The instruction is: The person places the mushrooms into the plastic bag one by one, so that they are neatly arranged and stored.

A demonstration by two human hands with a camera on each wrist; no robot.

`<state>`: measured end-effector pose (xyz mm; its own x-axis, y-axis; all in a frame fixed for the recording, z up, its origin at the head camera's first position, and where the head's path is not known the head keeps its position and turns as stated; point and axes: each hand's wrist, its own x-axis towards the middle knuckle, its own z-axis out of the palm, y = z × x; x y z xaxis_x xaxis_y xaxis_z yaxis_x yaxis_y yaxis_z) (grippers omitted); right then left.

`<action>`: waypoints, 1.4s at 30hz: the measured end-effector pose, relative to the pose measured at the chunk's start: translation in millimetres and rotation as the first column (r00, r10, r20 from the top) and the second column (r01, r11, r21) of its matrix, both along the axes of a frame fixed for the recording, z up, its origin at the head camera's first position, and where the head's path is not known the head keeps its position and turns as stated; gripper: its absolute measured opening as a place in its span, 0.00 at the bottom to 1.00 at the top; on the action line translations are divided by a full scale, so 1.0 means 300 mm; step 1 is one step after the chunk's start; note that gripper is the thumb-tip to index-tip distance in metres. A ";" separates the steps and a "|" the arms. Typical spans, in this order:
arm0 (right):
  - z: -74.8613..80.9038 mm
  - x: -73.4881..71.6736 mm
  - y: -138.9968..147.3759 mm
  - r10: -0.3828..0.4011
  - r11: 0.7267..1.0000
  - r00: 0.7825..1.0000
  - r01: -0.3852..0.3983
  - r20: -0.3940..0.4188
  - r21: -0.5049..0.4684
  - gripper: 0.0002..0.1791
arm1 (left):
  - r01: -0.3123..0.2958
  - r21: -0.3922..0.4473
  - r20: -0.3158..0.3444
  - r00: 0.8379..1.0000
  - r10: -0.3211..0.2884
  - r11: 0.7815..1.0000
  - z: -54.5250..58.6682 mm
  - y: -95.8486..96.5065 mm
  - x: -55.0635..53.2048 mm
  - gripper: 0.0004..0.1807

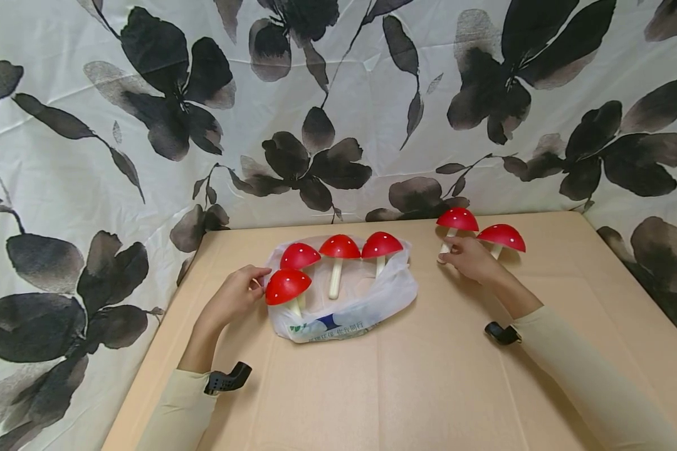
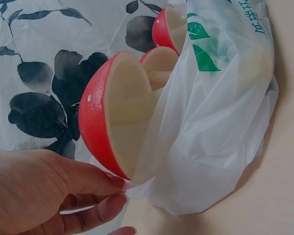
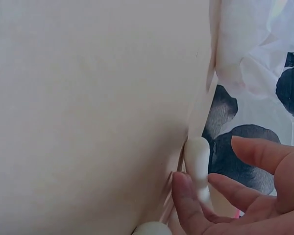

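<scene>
My left hand [image 1: 238, 294] pinches the rim of a white plastic bag [image 1: 367, 316] between thumb and finger. Several toy mushrooms with red, white-dotted caps and pale stems are in the bag; the nearest mushroom [image 2: 95, 117] has its cap just above my left fingertips. On the right, my right hand [image 1: 474, 258] holds another toy mushroom [image 1: 457, 219] by its stem, the cap facing up. In the right wrist view that stem [image 3: 197, 159] lies between my fingertips, its cap hidden. A further mushroom [image 1: 503, 236] stands just right of my hand.
The light brown tabletop [image 1: 372, 388] carries the bag and mushrooms. Behind it and along the sides hangs a white cloth [image 1: 383, 94] with dark flowers. A black wrist camera [image 1: 228, 378] sits on the left sleeve, another wrist camera [image 1: 502, 333] on the right.
</scene>
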<state>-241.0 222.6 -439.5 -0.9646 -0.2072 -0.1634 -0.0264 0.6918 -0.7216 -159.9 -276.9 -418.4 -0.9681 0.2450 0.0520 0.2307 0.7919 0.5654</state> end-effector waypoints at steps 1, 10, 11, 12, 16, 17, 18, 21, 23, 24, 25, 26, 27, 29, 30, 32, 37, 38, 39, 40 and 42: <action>0.001 -0.001 -0.002 -0.004 1.000 1.000 0.004 -0.001 -0.011 0.35 | -0.001 0.000 0.000 1.000 0.001 1.000 0.000 0.000 0.000 0.20; 0.009 0.008 -0.005 -0.090 0.964 0.995 0.100 0.052 -0.247 0.28 | 0.001 0.009 0.002 1.000 -0.001 1.000 0.001 0.005 -0.003 0.20; 0.012 0.010 -0.006 -0.103 0.957 0.993 0.117 0.065 -0.266 0.28 | 0.002 0.011 0.002 1.000 -0.002 1.000 0.001 0.006 -0.003 0.20; 0.015 0.012 -0.007 -0.119 0.950 0.990 0.137 0.078 -0.281 0.28 | 0.003 0.013 0.002 1.000 -0.003 1.000 0.001 0.007 -0.003 0.20; 0.025 0.018 -0.010 -0.170 0.926 0.979 0.199 0.115 -0.321 0.26 | 0.006 0.014 0.000 1.000 -0.006 1.000 0.001 0.007 -0.003 0.20; 0.026 0.018 -0.009 -0.183 0.923 0.976 0.211 0.114 -0.322 0.26 | 0.005 0.013 0.001 1.000 -0.005 1.000 0.001 0.007 -0.003 0.20; 0.027 0.019 -0.009 -0.194 0.919 0.974 0.222 0.117 -0.324 0.25 | 0.005 0.012 0.003 1.000 -0.005 1.000 0.001 0.007 -0.003 0.20; 0.034 0.021 -0.007 -0.213 0.926 0.971 0.237 0.111 -0.292 0.24 | 0.001 0.011 0.010 1.000 -0.001 1.000 0.002 0.008 -0.003 0.20; 0.041 0.024 -0.007 -0.214 0.938 0.972 0.231 0.095 -0.257 0.24 | -0.001 0.011 0.014 1.000 0.000 1.000 0.004 0.009 -0.002 0.20; 0.045 0.026 -0.008 -0.209 0.943 0.974 0.225 0.089 -0.243 0.24 | -0.001 0.011 0.016 1.000 0.001 1.000 0.005 0.009 -0.002 0.20; 0.048 0.028 -0.008 -0.204 0.949 0.976 0.218 0.082 -0.230 0.24 | -0.002 0.013 0.017 1.000 0.001 1.000 0.005 0.009 -0.002 0.20; 0.051 0.030 -0.008 -0.199 0.952 0.977 0.211 0.075 -0.224 0.24 | -0.001 0.014 0.018 1.000 0.001 1.000 0.005 0.008 -0.002 0.20; 0.054 0.031 -0.009 -0.193 0.953 0.979 0.203 0.066 -0.223 0.23 | -0.002 0.016 0.019 1.000 0.001 1.000 0.006 0.008 -0.001 0.20; 0.057 0.031 -0.007 -0.184 0.954 0.982 0.191 0.051 -0.232 0.23 | -0.001 0.018 0.020 1.000 0.001 1.000 0.007 0.008 -0.002 0.20; 0.059 0.031 -0.007 -0.179 0.952 0.983 0.185 0.046 -0.242 0.23 | -0.002 0.018 0.021 1.000 0.001 1.000 0.007 0.007 -0.001 0.20; 0.064 0.031 -0.005 -0.166 0.951 0.986 0.169 0.034 -0.257 0.23 | -0.003 0.017 0.022 1.000 0.002 1.000 0.008 0.007 -0.002 0.20; 0.079 0.032 -0.002 -0.118 0.945 0.993 0.116 0.011 -0.304 0.24 | -0.006 0.016 0.027 1.000 0.006 1.000 0.009 0.007 0.000 0.20; 0.083 0.033 -0.002 -0.108 0.943 0.994 0.106 0.010 -0.317 0.24 | -0.006 0.017 0.029 1.000 0.006 1.000 0.009 0.007 0.000 0.21; 0.085 0.033 -0.002 -0.099 0.941 0.995 0.096 0.007 -0.325 0.24 | -0.006 0.016 0.030 1.000 0.006 1.000 0.010 0.007 0.000 0.21; 0.088 0.033 -0.003 -0.090 0.939 0.996 0.086 0.002 -0.332 0.25 | -0.005 0.017 0.031 1.000 0.005 1.000 0.010 0.007 0.000 0.21; 0.095 0.033 -0.005 -0.072 0.937 0.997 0.066 -0.005 -0.343 0.26 | -0.003 0.018 0.033 0.999 0.002 1.000 0.010 0.007 0.001 0.21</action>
<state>-231.0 221.1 -410.9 -0.9805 -0.1805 -0.0771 -0.0023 0.4032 -0.9151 -159.8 -274.8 -415.5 -0.9700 0.2420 0.0244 0.2099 0.7820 0.5868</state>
